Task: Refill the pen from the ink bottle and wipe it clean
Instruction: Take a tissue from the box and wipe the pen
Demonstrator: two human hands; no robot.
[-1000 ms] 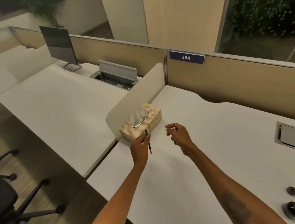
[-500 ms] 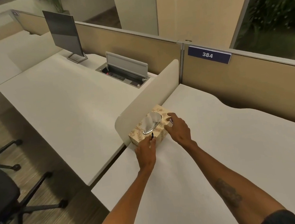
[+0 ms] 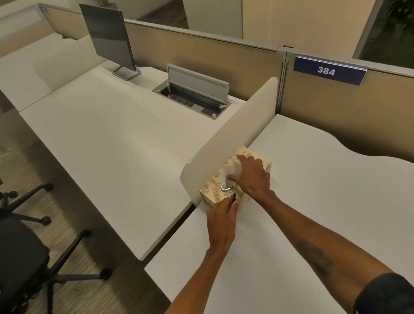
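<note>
A beige patterned tissue box [image 3: 214, 191] sits on the white desk [image 3: 322, 194] against a low cream divider [image 3: 235, 137]. My right hand [image 3: 254, 177] lies over the box top and pinches the white tissue [image 3: 231, 170] that sticks up from the slot. My left hand [image 3: 221, 220] grips a thin dark pen [image 3: 234, 197], whose tip shows at the box's near end. The ink bottle is out of view.
The neighbouring desk to the left carries a monitor [image 3: 110, 38] and an open cable hatch [image 3: 193, 93]. Beige partition walls with a blue "384" plate [image 3: 328, 70] run along the back. Black office chairs [image 3: 10, 259] stand on the floor at the left.
My right hand has moved onto the tissue box and taken hold of the tissue. My left hand with the pen has closed in on the box. The camera has turned left, so the ink items dropped out of view.
</note>
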